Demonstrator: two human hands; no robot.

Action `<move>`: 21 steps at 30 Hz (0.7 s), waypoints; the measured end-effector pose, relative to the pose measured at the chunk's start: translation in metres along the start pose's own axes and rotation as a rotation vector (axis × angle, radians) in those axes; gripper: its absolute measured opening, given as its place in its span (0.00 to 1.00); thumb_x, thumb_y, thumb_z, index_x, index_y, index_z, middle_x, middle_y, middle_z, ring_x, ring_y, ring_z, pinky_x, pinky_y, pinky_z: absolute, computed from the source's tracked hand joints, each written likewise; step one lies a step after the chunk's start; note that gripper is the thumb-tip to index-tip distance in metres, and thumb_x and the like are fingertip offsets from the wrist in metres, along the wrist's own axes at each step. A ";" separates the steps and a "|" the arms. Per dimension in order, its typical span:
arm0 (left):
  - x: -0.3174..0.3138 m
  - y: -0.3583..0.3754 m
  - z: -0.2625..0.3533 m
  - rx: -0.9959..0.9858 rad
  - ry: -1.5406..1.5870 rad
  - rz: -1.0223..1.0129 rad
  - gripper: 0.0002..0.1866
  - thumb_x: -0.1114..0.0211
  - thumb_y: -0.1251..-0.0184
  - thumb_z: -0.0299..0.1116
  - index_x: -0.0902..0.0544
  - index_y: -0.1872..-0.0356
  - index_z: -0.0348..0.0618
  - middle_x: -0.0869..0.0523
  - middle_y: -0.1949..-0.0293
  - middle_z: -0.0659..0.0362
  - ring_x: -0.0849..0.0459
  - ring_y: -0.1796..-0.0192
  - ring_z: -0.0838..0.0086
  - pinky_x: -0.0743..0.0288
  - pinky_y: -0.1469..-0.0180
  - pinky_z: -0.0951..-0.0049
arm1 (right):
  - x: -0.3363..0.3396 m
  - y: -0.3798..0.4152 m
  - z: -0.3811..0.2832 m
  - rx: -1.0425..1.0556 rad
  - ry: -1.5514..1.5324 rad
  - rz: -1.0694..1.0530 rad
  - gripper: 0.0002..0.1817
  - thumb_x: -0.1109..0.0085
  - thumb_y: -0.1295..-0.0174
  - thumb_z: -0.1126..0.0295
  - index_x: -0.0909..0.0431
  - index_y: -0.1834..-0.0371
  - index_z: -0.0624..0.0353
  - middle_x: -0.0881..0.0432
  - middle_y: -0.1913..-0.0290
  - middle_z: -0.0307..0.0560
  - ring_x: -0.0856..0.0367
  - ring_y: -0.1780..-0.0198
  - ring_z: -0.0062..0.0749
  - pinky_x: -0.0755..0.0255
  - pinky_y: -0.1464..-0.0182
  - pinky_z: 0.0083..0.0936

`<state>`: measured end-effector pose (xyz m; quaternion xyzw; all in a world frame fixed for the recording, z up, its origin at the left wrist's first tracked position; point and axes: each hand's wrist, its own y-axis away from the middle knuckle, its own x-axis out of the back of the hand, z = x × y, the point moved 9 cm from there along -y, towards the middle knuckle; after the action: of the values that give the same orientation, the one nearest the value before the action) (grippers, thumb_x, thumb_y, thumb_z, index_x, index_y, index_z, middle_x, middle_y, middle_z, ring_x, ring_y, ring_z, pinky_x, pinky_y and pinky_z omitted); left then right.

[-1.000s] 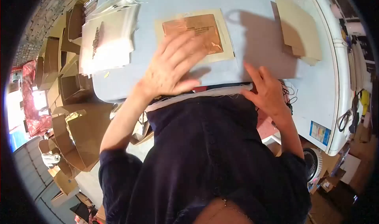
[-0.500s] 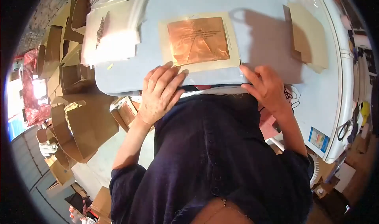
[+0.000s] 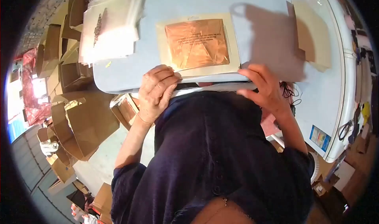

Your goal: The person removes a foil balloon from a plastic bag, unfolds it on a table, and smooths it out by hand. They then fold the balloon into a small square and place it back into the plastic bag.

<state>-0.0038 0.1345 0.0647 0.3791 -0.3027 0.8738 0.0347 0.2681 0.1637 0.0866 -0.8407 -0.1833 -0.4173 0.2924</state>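
Observation:
A flat package (image 3: 197, 44) lies at the table's near edge: a shiny copper-coloured sheet on a cream card, with dark print across it about a plastic bag. A slot shows in its far edge. At its near left corner is my left hand (image 3: 156, 88), fingers curled closed over the card's edge. The thumb runs low beside them, partly hidden. My right hand (image 3: 264, 88) touches the near right corner with a fingertip, its thumb held apart from the fingers.
A stack of clear printed bags (image 3: 112, 30) lies on the table's left side. Cream cards (image 3: 316, 38) sit at the right, partly shadowed. Open cardboard boxes (image 3: 90, 121) stand left of the table. Dark cords (image 3: 290, 93) lie beyond my right hand.
The package has slid slightly toward my body. My left fingers, stretched out before, have curled in at its corner. My right hand stays at the other corner, its thumb a little farther out.

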 end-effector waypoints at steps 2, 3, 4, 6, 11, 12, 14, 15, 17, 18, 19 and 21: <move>0.000 0.000 -0.003 0.035 0.012 0.009 0.10 0.25 0.37 0.22 0.09 0.55 0.42 0.10 0.53 0.57 0.13 0.43 0.60 0.21 0.41 0.61 | -0.007 0.002 0.011 -0.002 -0.055 -0.014 0.12 0.27 0.39 0.73 0.16 0.53 0.58 0.19 0.52 0.45 0.16 0.54 0.41 0.20 0.52 0.35; 0.000 -0.001 -0.002 0.049 0.013 0.014 0.10 0.25 0.37 0.22 0.08 0.55 0.42 0.10 0.53 0.57 0.13 0.43 0.60 0.21 0.41 0.62 | -0.010 0.001 0.014 -0.002 -0.083 -0.021 0.12 0.28 0.38 0.75 0.16 0.53 0.59 0.18 0.52 0.45 0.16 0.55 0.40 0.20 0.52 0.35; 0.001 -0.001 -0.002 0.064 0.014 0.020 0.10 0.25 0.37 0.22 0.08 0.56 0.43 0.10 0.54 0.57 0.13 0.43 0.60 0.21 0.41 0.62 | -0.010 0.000 0.018 -0.039 -0.126 -0.014 0.10 0.30 0.37 0.76 0.17 0.54 0.60 0.18 0.54 0.46 0.16 0.55 0.42 0.20 0.52 0.36; 0.002 -0.003 -0.003 0.082 0.002 0.024 0.10 0.25 0.37 0.22 0.08 0.55 0.43 0.10 0.55 0.57 0.12 0.45 0.61 0.21 0.43 0.63 | -0.012 -0.005 0.021 -0.116 -0.213 -0.002 0.06 0.33 0.33 0.76 0.19 0.56 0.60 0.19 0.58 0.48 0.16 0.57 0.47 0.20 0.54 0.38; 0.001 -0.004 -0.010 0.161 -0.030 0.067 0.11 0.24 0.39 0.20 0.08 0.55 0.43 0.11 0.59 0.58 0.13 0.52 0.64 0.22 0.48 0.64 | -0.018 -0.011 0.026 -0.284 -0.212 0.013 0.03 0.36 0.31 0.77 0.22 0.61 0.61 0.19 0.62 0.50 0.16 0.63 0.50 0.22 0.60 0.41; 0.001 -0.004 -0.011 0.162 -0.037 0.071 0.11 0.23 0.39 0.20 0.08 0.56 0.43 0.11 0.60 0.58 0.13 0.53 0.64 0.22 0.49 0.65 | -0.019 -0.012 0.028 -0.323 -0.202 0.015 0.04 0.37 0.30 0.77 0.23 0.62 0.61 0.19 0.62 0.50 0.16 0.64 0.51 0.23 0.61 0.41; 0.001 -0.007 -0.012 0.172 -0.035 0.073 0.11 0.23 0.39 0.20 0.08 0.56 0.43 0.12 0.61 0.58 0.14 0.55 0.64 0.23 0.51 0.65 | -0.021 -0.015 0.027 -0.283 -0.135 0.043 0.04 0.37 0.32 0.79 0.24 0.62 0.62 0.20 0.63 0.49 0.19 0.66 0.45 0.25 0.63 0.36; 0.001 -0.010 -0.012 0.181 -0.027 0.073 0.11 0.23 0.39 0.20 0.08 0.56 0.43 0.12 0.62 0.58 0.14 0.55 0.64 0.23 0.51 0.65 | -0.022 -0.017 0.026 -0.262 -0.104 0.056 0.05 0.37 0.33 0.80 0.24 0.62 0.63 0.20 0.63 0.49 0.20 0.68 0.42 0.26 0.64 0.33; 0.001 -0.012 -0.012 0.199 -0.022 0.067 0.12 0.23 0.40 0.20 0.08 0.56 0.43 0.13 0.63 0.59 0.15 0.57 0.64 0.23 0.52 0.64 | -0.024 -0.021 0.023 -0.265 -0.048 0.065 0.06 0.36 0.34 0.80 0.26 0.64 0.62 0.22 0.65 0.49 0.21 0.68 0.45 0.26 0.64 0.36; 0.000 -0.013 -0.013 0.205 -0.023 0.064 0.12 0.23 0.39 0.20 0.08 0.56 0.43 0.14 0.64 0.59 0.15 0.57 0.64 0.24 0.52 0.64 | -0.024 -0.022 0.022 -0.266 -0.019 0.070 0.07 0.36 0.35 0.80 0.27 0.65 0.61 0.22 0.66 0.49 0.21 0.68 0.46 0.27 0.65 0.37; -0.001 -0.013 -0.014 0.211 -0.025 0.061 0.12 0.23 0.39 0.20 0.08 0.55 0.43 0.14 0.64 0.60 0.16 0.58 0.64 0.24 0.53 0.64 | -0.026 -0.023 0.022 -0.257 0.043 0.062 0.08 0.35 0.35 0.78 0.27 0.65 0.60 0.23 0.66 0.48 0.21 0.69 0.47 0.26 0.66 0.38; -0.003 -0.013 -0.014 0.220 -0.047 0.042 0.14 0.23 0.39 0.19 0.09 0.52 0.43 0.16 0.64 0.59 0.17 0.58 0.64 0.24 0.53 0.64 | -0.031 -0.024 0.021 -0.235 0.165 0.046 0.11 0.32 0.37 0.73 0.28 0.67 0.57 0.24 0.67 0.47 0.19 0.70 0.48 0.25 0.69 0.42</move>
<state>-0.0071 0.1529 0.0619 0.3944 -0.2136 0.8932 -0.0323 0.2489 0.1935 0.0597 -0.8360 -0.0892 -0.4968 0.2153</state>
